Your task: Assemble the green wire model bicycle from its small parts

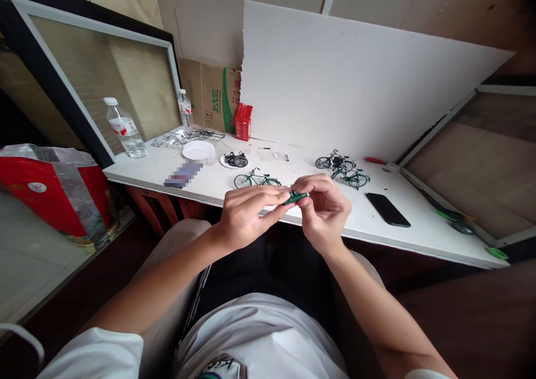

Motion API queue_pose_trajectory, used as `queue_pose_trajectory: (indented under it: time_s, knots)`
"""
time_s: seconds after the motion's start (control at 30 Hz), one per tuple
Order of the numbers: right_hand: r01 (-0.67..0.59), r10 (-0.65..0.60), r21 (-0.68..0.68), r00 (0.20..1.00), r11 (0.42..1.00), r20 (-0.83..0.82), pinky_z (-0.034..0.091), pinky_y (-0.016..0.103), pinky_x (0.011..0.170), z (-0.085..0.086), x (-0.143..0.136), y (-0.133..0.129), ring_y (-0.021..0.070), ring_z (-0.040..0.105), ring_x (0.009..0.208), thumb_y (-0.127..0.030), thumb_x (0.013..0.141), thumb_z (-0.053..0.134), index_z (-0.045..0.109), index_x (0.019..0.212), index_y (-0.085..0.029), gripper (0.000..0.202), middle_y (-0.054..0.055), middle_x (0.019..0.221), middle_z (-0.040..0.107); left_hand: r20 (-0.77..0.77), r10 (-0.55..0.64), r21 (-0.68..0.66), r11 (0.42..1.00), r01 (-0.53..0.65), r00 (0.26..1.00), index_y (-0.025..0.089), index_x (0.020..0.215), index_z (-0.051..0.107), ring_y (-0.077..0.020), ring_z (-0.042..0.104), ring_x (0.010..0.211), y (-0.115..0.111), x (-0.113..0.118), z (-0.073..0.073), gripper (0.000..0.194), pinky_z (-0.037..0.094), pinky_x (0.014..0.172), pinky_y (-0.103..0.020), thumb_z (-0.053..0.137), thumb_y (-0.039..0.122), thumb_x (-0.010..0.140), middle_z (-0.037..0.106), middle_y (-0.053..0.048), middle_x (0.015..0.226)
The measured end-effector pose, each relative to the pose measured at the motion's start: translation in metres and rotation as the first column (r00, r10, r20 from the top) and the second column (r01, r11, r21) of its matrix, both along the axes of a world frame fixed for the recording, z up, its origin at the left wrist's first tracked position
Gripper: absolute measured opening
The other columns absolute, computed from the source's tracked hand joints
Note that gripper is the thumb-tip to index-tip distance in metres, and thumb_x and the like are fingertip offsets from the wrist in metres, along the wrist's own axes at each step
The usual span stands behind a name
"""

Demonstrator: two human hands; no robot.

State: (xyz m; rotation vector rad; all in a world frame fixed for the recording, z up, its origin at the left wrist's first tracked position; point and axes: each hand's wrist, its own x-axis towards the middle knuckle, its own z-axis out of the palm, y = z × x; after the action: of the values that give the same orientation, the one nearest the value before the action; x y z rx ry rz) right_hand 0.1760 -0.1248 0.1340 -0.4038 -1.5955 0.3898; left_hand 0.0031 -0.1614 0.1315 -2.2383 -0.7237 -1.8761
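Both hands meet above the table's front edge, pinching a small dark green part [296, 197] between them. Fingers and thumb of my left hand [247, 211] are closed on its left end. My right hand [324, 209] grips the right end, where a pale tip shows. Much of the part is covered by the fingers, so its exact kind is unclear. Just behind my left hand stands a green model bicycle [256, 179], partly hidden by it. Beyond my right hand are another green model bicycle [355, 178] and a black model bicycle [334, 160], close together.
A white plate of black bicycle parts [235, 159], an empty white plate [198, 150] and part frames [188, 136] lie at the left. Water bottles [125, 129] stand behind. A black phone [387, 209] lies at the right. A white board [355, 83] rises at the back.
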Motion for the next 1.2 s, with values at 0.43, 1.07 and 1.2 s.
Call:
queue_pose_trajectory:
  time_s: [0.43,1.07,1.2]
  knots:
    - [-0.248,0.247,-0.277,0.968,0.928,-0.037,0.066,0.034,0.080,-0.010,0.003,0.029,0.0191,0.075,0.094,-0.052,0.089,0.085,0.075,0.106,-0.028,0.032,0.004,0.104,0.076,0.161,0.085,-0.201,0.978,-0.052,0.983,0.022,0.112,0.081,-0.0172,0.078,0.085,0.004,0.001,-0.001,0.020,0.065,0.085,-0.030,0.081,0.030,0.093,0.084,-0.006,0.101]
    - [0.031,0.146,-0.546,0.950,0.837,0.277,0.060,0.037,0.082,-0.056,0.026,0.110,0.0219,0.072,0.090,-0.072,0.081,0.081,0.075,0.098,-0.018,0.058,0.009,0.099,0.077,-0.038,0.149,-0.584,0.799,-0.142,0.988,0.018,0.149,0.055,-0.0286,0.067,0.138,0.097,-0.049,-0.068,0.058,0.051,0.121,-0.045,0.071,0.022,0.093,0.066,-0.019,0.150]
    - [0.100,0.172,-0.624,0.917,0.775,0.360,0.057,0.046,0.102,-0.075,0.026,0.121,0.0296,0.073,0.111,-0.080,0.080,0.076,0.075,0.095,-0.017,0.065,0.017,0.120,0.079,-0.189,0.350,-0.642,0.663,-0.385,0.918,0.007,0.150,0.053,-0.0352,0.046,0.156,0.132,-0.077,-0.106,0.064,0.035,0.132,-0.049,0.071,0.030,0.094,0.050,-0.027,0.162]
